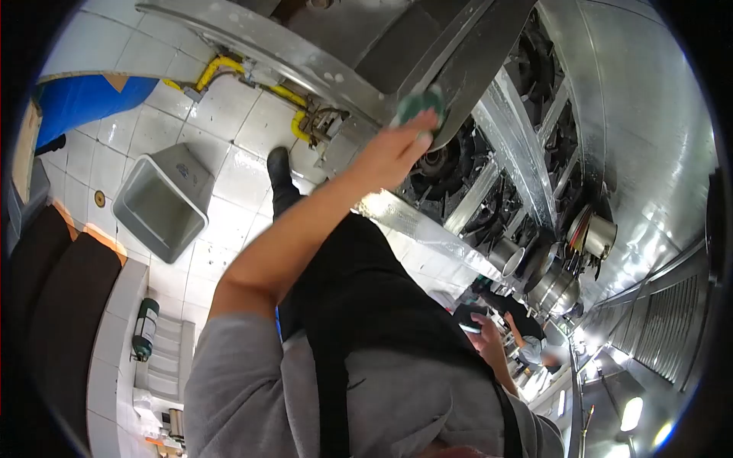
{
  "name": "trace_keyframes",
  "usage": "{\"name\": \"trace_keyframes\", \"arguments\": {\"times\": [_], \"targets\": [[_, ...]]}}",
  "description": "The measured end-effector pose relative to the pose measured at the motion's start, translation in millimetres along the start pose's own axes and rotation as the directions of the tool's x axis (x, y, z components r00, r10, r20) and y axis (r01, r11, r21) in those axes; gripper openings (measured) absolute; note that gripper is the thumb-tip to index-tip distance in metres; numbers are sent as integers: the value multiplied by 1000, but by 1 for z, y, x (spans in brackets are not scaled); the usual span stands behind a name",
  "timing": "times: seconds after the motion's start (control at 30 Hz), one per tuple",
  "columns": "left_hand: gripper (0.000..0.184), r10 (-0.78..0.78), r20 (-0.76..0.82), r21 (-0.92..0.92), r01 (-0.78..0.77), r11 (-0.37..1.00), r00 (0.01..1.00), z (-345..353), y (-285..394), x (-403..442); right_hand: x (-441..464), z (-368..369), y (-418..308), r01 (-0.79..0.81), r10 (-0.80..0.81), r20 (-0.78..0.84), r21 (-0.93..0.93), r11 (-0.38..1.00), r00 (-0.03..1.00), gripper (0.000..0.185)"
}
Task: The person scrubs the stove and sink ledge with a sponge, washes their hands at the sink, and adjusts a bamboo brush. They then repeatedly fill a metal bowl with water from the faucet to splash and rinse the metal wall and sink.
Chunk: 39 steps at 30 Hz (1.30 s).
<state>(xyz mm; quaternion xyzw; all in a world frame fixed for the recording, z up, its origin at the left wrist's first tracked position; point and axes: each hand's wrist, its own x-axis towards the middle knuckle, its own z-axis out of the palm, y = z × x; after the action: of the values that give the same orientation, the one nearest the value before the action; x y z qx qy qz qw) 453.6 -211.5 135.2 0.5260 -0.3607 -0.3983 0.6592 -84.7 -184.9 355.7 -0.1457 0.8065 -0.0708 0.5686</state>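
My left hand (pixel 405 150) reaches out over the stove's metal edge. Its fingers press on a green scouring pad (pixel 421 105), slightly blurred, against a dark, wet metal panel (pixel 477 72) beside the burners. Lower right, close to my body, my right hand (pixel 489 340) is closed around a small dark flat object with a pale edge (pixel 469 327), which is too small to identify.
Burners and grates (pixel 439 164) run along the stove, with pots (pixel 553 290) farther down. A grey bin (pixel 164 206) stands on the tiled floor near yellow pipes (pixel 221 69). Another person (pixel 527 324) is in the background.
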Motion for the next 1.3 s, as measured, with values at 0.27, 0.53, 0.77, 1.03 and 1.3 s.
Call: {"name": "trace_keyframes", "arguments": {"times": [0.27,0.53,0.77,1.03,1.3], "targets": [[45,-41,26,-136,44,990,999,-9,-22,-29,-19,-31,18,-12,-10,-87,-242,970,996,34],[48,-200,25,-159,202,966,979,-10,-6,-13,31,-42,19,8,-12,60,62,998,998,43],[45,-227,68,-64,231,971,972,-7,-8,36,-15,-1,18,361,-230,288,-587,724,930,42],[48,-271,109,0,272,962,957,-19,7,30,-10,6,16,385,-294,256,-485,785,921,35],[46,-143,69,-93,149,984,987,-7,7,18,34,-40,33,187,-118,210,-348,919,971,44]]}}
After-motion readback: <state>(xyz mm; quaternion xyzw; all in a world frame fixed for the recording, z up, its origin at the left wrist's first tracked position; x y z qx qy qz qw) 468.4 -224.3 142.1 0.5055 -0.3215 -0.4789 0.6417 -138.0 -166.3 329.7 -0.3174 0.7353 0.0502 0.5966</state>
